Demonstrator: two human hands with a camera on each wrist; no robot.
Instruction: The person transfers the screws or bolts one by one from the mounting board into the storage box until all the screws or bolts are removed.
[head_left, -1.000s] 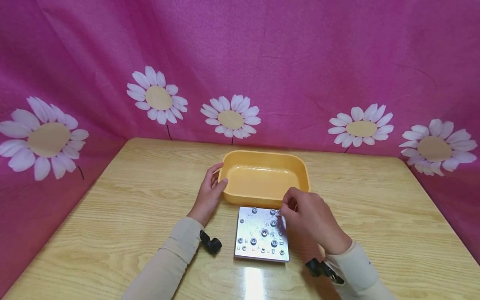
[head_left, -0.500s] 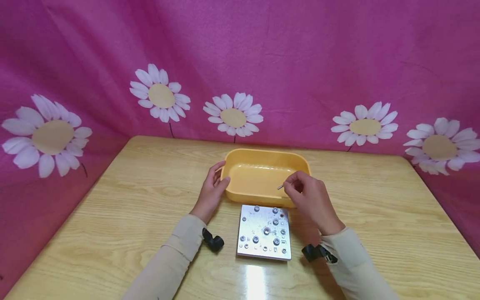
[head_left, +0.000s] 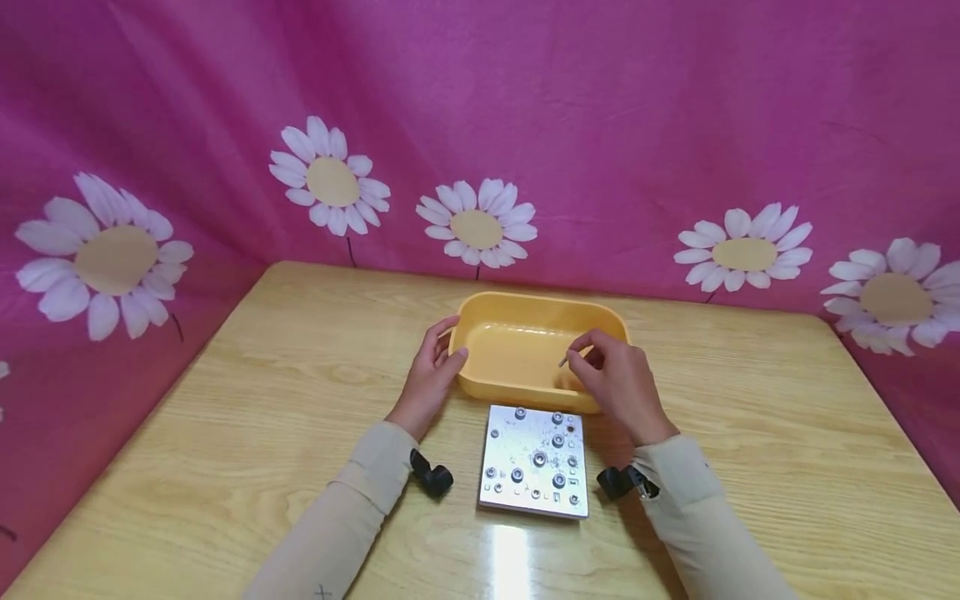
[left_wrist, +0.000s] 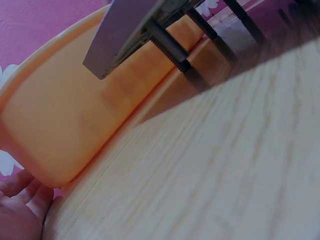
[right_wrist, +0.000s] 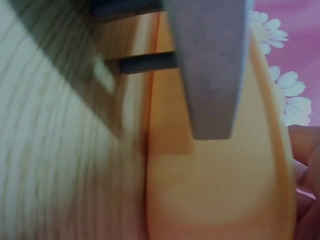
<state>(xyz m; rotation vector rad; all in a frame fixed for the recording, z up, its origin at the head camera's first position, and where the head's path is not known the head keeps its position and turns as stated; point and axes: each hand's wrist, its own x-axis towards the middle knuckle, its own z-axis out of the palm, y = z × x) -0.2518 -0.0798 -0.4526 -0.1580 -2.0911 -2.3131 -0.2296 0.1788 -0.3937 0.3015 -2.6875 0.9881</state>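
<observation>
The left hand (head_left: 429, 379) grips the left end of a yellow tray (head_left: 525, 393), thumb at the rim and fingers around the outside. Over the tray's right part, the right hand (head_left: 618, 383) pinches a small thin metal pin (head_left: 562, 362) between thumb and forefinger. In front of the tray lies a square metal plate (head_left: 517, 450) with several screws in its top. Threaded screw ends (left_wrist: 170, 47) stick out below the plate in the left wrist view. The right wrist view shows the plate's edge (right_wrist: 212, 75) before the tray's side (right_wrist: 215, 190).
The wooden table (head_left: 300, 358) runs under everything. A pink cloth (head_left: 600, 108) printed with white flowers hangs behind and at both sides. Black wrist devices (head_left: 431, 477) sit at both sleeve cuffs.
The right hand has moved from the plate's upper right corner to over the tray, carrying the small pin, and a dark hole shows at that corner. The left hand keeps its grip.
</observation>
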